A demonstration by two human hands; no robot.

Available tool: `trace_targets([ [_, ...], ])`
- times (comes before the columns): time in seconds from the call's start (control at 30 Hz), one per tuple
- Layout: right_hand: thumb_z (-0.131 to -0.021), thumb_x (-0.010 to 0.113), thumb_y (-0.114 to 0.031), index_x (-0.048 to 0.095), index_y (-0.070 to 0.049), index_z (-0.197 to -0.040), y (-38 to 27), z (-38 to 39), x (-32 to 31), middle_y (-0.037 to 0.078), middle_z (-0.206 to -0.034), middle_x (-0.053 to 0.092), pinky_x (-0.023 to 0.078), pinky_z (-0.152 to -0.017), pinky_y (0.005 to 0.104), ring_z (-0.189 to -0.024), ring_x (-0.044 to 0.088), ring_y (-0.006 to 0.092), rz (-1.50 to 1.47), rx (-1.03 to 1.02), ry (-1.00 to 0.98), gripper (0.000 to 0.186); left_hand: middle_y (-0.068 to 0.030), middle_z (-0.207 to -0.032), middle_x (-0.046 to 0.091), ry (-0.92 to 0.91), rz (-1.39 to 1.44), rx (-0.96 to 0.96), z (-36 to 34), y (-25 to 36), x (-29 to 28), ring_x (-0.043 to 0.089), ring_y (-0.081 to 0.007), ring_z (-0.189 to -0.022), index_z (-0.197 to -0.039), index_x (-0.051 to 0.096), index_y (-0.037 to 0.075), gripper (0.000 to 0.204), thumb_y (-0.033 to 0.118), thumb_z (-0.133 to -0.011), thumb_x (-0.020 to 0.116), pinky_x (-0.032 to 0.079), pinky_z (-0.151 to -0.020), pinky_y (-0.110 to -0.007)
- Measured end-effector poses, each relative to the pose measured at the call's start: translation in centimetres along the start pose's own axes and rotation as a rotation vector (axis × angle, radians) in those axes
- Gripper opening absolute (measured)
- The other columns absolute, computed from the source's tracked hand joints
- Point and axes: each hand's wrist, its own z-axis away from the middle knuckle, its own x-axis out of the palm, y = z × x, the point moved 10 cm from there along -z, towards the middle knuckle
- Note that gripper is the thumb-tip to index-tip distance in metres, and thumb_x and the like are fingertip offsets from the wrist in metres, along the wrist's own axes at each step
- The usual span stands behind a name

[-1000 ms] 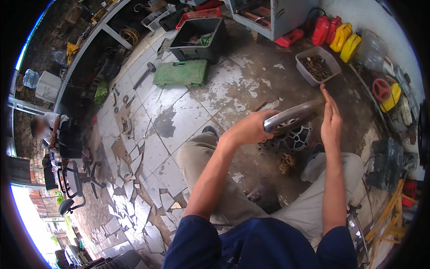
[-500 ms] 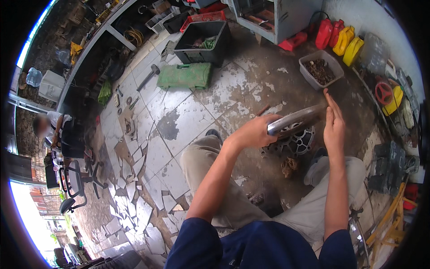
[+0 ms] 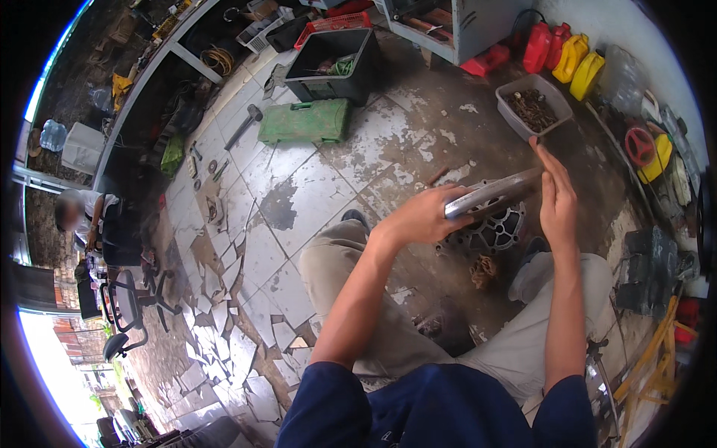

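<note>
A flat, round metal disc (image 3: 494, 196) is held tilted, nearly edge-on, above the floor between my knees. My left hand (image 3: 420, 218) is closed round its left edge, with the fingers partly hidden. Flat against the disc's right side lies my right hand (image 3: 559, 207), its fingers stretched out. Beneath the disc, a round openwork metal part (image 3: 506, 228) rests on the floor, partly covered by the disc and my left hand. A crumpled brown lump (image 3: 484, 272), perhaps a rag, lies just nearer to me.
A grey tub (image 3: 553, 133) of small metal pieces stands beyond my right hand. Farther off are a green case (image 3: 305, 122), a black crate (image 3: 328, 82), a hammer (image 3: 244, 127) and fuel cans (image 3: 571, 60). Broken tiles (image 3: 224, 351) lie left; a person (image 3: 93, 213) sits at far left.
The disc and both hands are in nearly the same place, with only a slight shift in the disc's tilt. The whole view has moved a little.
</note>
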Motion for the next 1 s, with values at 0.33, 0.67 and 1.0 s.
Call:
trace_targets([
  [0.33,-0.105,0.049,-0.014,0.065,-0.006,-0.131,-0.1,0.0,-0.1,0.016,-0.131,0.064,0.043,-0.108,0.043,-0.124,0.059,0.0338,-0.036,0.04,0.06,0.032,-0.0168,-0.147,0.051,0.019,-0.103,0.02,0.1,1.5,-0.6,0.054,-0.0371,-0.131,-0.145,0.052,0.009,0.059,0.023,-0.091,0.071,0.045,-0.107,-0.042],
  [0.67,-0.1,0.056,-0.014,0.064,-0.007,-0.132,-2.9,0.7,-0.2,0.013,-0.129,0.064,0.043,-0.107,0.0475,-0.124,0.058,0.0319,0.137,-0.144,0.1,0.033,-0.0243,-0.137,0.059,0.008,0.022,-0.102,0.1,1.2,-0.2,0.055,-0.0406,-0.128,-0.141,0.056,0.005,0.057,0.039,-0.095,0.058,0.044,-0.106,-0.044],
  [1.0,-0.101,0.057,-0.015,0.063,-0.008,-0.133,-1.7,0.8,0.3,0.013,-0.128,0.063,0.04,-0.109,0.0487,-0.122,0.057,0.033,0.086,-0.112,0.133,0.034,-0.0233,-0.122,0.066,0.013,0.06,-0.198,0.2,-0.3,0.1,0.062,-0.0345,-0.113,-0.135,0.057,-0.002,0.056,0.042,-0.102,0.049,0.045,-0.101,-0.042],
])
